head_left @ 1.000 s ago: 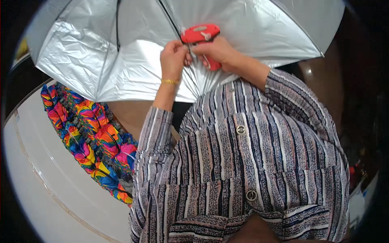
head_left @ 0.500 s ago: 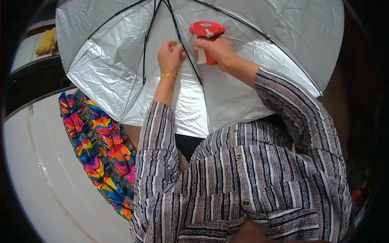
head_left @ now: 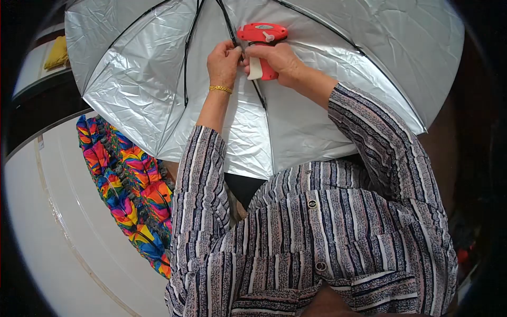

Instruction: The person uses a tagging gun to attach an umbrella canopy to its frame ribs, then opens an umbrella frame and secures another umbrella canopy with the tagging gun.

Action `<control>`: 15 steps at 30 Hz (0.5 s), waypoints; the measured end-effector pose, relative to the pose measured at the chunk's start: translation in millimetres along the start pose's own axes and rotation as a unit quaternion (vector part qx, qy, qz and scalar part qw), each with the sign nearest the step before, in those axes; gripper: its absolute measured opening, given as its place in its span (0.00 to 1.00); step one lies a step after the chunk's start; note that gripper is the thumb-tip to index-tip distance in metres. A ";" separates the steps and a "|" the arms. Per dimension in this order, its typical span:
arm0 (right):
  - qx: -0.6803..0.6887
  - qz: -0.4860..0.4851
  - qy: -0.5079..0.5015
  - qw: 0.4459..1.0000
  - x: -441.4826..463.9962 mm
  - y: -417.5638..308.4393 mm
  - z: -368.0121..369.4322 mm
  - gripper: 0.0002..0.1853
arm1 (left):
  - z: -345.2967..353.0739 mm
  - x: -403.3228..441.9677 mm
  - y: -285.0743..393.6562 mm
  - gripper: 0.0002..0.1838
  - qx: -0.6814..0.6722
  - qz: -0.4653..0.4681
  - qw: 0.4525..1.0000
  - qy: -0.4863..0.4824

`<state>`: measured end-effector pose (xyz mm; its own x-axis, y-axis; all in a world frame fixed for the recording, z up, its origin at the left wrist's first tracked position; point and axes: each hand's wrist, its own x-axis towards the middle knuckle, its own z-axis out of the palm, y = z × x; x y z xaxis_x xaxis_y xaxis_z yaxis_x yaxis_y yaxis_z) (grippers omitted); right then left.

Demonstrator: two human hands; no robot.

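Observation:
A silver umbrella canopy [head_left: 311, 116] lies open in front of me, its inner side with black ribs facing up. My left hand [head_left: 223, 64], a gold bracelet at its wrist, pinches a black rib [head_left: 228, 24] near the middle. Just to the right, my right hand [head_left: 280, 61] is wrapped round the handle of a red tagging gun [head_left: 262, 33] with a white trigger. The gun's front end is close to the left fingertips and the rib. What lies between those fingertips is hidden.
Rainbow-coloured folded bundles [head_left: 129, 185] lie in rows at the left, beside a white curved surface [head_left: 58, 211]. A yellow cloth [head_left: 57, 54] is at the upper left. Dark floor shows at the right.
The canopy has shifted toward me and more of its ribs show than a second ago. My left hand has closed on the rib, and the red gun has moved left toward it.

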<state>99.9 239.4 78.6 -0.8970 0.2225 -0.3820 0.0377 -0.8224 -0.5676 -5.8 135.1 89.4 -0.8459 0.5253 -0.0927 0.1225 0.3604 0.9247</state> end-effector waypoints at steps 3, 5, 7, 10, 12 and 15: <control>0.027 0.004 -0.019 0.999 -3.7 -3.7 -0.2 0.09 | 0.0 -1.2 -0.3 0.09 -0.016 0.001 1.000 -0.007; 0.004 0.014 -0.033 0.999 -5.0 -6.5 -1.4 0.11 | -0.3 -2.0 1.0 0.09 -0.024 0.001 1.000 -0.010; -0.006 0.020 -0.039 0.999 -4.9 -5.4 -2.4 0.12 | -0.3 -2.8 2.0 0.09 -0.013 0.003 1.000 -0.009; 0.001 0.034 -0.056 0.998 -0.8 -6.0 -5.3 0.12 | 0.3 -4.2 4.2 0.09 -0.003 0.008 1.000 -0.009; 0.006 0.039 -0.057 0.998 0.6 -6.8 -6.6 0.12 | 0.1 -5.5 5.6 0.08 0.006 0.017 1.000 -0.007; 0.013 0.050 -0.060 0.997 -0.2 -9.8 -7.2 0.12 | 0.9 -6.7 3.9 0.09 -0.016 0.015 1.000 -0.012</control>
<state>102.8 251.2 79.1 -0.9355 0.0753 -0.3453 0.1200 -0.8513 -0.5107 0.8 133.7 93.3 -0.8293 0.5541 -0.0725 0.1315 0.3196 0.9384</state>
